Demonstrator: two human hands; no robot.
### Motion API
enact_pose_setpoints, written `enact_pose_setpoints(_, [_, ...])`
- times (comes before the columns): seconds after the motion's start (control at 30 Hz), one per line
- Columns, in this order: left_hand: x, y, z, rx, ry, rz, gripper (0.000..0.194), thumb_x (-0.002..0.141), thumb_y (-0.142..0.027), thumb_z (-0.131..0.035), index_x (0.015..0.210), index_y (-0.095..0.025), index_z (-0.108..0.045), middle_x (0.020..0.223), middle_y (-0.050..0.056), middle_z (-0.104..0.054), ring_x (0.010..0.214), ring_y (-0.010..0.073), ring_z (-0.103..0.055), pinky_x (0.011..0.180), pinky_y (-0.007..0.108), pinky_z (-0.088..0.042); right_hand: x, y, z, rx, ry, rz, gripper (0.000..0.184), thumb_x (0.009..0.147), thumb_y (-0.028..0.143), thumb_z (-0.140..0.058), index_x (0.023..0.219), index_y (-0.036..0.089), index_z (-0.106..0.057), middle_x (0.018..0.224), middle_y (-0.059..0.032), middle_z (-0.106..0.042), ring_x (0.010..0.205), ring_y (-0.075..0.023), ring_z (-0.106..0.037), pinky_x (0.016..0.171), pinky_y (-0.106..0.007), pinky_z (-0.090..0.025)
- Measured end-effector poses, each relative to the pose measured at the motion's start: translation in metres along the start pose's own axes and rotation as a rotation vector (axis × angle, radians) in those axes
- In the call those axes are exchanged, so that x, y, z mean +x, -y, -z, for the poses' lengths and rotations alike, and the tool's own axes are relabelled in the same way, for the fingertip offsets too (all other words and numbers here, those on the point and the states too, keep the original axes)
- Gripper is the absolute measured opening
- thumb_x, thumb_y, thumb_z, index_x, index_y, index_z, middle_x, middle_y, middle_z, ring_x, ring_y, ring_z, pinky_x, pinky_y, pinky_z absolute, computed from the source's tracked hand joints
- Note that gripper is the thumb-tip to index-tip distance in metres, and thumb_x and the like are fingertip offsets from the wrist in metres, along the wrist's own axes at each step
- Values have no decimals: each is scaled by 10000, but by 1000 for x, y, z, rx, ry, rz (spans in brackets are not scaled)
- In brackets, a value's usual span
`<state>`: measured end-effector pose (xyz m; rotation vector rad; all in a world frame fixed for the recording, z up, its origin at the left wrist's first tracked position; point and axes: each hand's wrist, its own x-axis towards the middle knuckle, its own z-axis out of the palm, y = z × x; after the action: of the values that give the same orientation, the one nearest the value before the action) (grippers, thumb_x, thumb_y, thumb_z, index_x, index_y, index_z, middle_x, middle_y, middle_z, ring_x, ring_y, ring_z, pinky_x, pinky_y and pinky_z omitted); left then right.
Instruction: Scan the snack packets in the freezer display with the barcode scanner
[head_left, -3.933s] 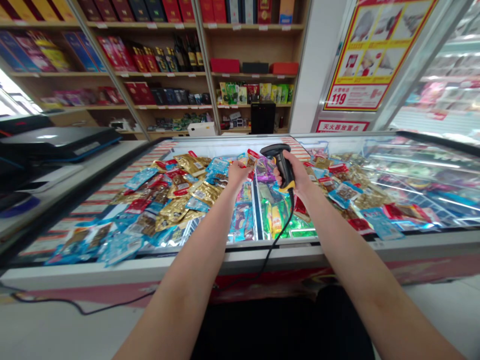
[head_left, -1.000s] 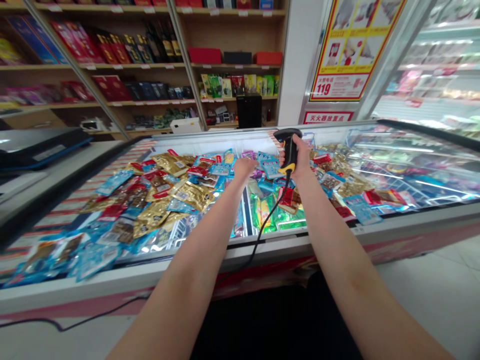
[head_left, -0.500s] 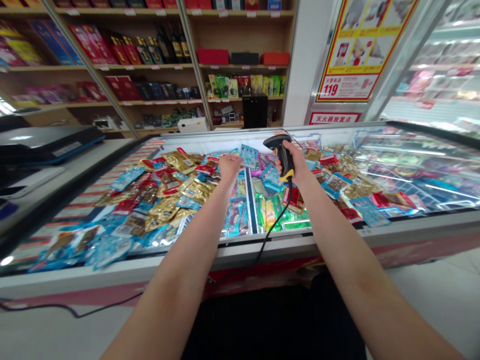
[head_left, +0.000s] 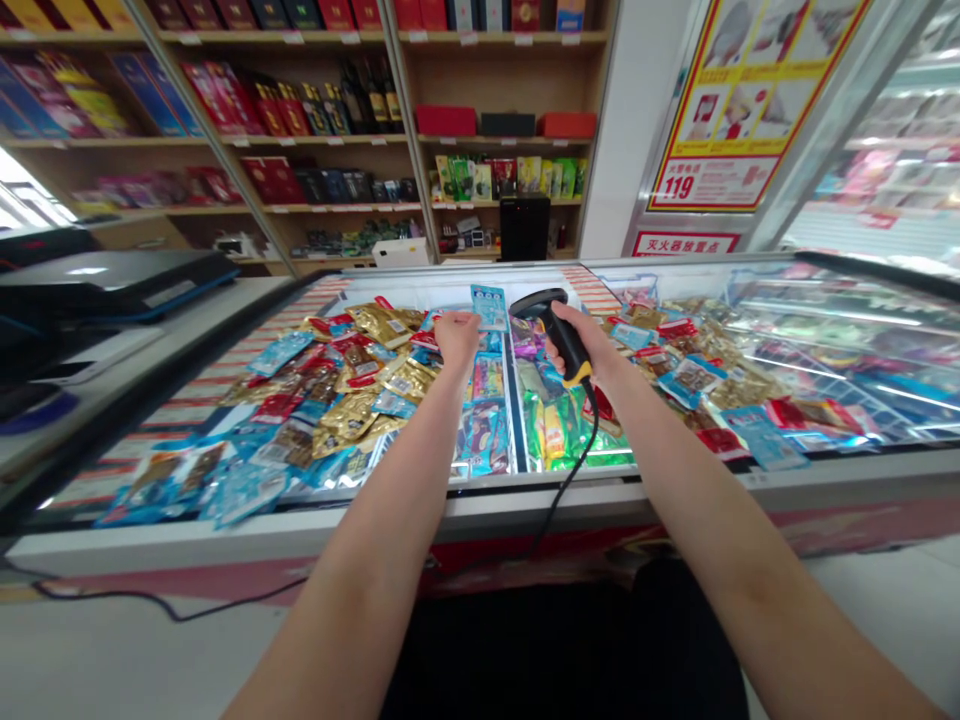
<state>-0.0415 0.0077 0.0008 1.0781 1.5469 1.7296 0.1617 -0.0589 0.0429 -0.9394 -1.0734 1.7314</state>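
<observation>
Taking 12 o'clock as straight up my view, the nearest thing I have is the front rim of the chest freezer (head_left: 480, 508), with a black cable (head_left: 579, 470) running down across it. My right hand (head_left: 592, 350) sits just past 12, fingers curled closed around the handle of a handheld barcode scanner (head_left: 564, 340), which is black with a yellow band at its base. Its nose tips toward 11, out over the freezer. That reads as a sound hold from here: the palm carries the weight and the cable hangs slack, so nothing drags on my aim.

My left hand (head_left: 457, 335) is at 12, palm down, fingers narrow and bunched. A blue sachet (head_left: 489, 307) stands upright just beside those fingertips, between the two hands, with its printed face toward me. It looks pinched, but I cannot tell from this view whether the fingers really grip it.

Around both hands, the freezer is heaped with gold foil pouches (head_left: 349, 412) at 11 and green wrappers (head_left: 544, 440) just past 12. Farther out, a dark flat machine (head_left: 112, 280) lies on the counter (head_left: 161, 325) at 10. Wooden shelving (head_left: 315, 145) with boxes and bottles fills 11 to 12, and a red-and-yellow poster (head_left: 750, 110) hangs at 1.
</observation>
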Motion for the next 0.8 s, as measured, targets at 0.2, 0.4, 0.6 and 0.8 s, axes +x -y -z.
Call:
enact_pose_setpoints(0.2, [3,4,-1,42,-6,3,71,720,-161,-627,753,-167,-565,729,-7,-628,694,148,-683,651,264,-586,0,-1,1,-10,30,23,429,958,582,-554,863,170,-618,491,-26,-603,326,-137,-520,290,-218,-432])
enact_pose_setpoints(0.4, [3,3,-1,77,-16,14,70,729,-172,-617,769,-169,-559,770,2,-652,716,151,-693,683,275,-587,2,-2,4,-34,60,33,437,948,594,-561,867,169,-626,503,-27,-614,338,-136,-533,304,-216,-448])
enact_pose_setpoints(0.6, [3,3,0,74,-19,-4,65,731,-169,-620,760,-169,-562,723,-11,-623,690,152,-683,647,265,-572,0,-2,3,-53,56,35,451,967,583,-540,851,156,-627,503,-29,-607,338,-127,-535,313,-204,-445])
enact_pose_setpoints(0.8, [5,5,0,88,-11,-14,78,730,-165,-622,750,-175,-547,696,-19,-606,691,160,-681,662,280,-562,-3,1,-3,-78,41,1,456,1007,567,-474,860,157,-606,481,-18,-589,323,-123,-518,309,-199,-429])
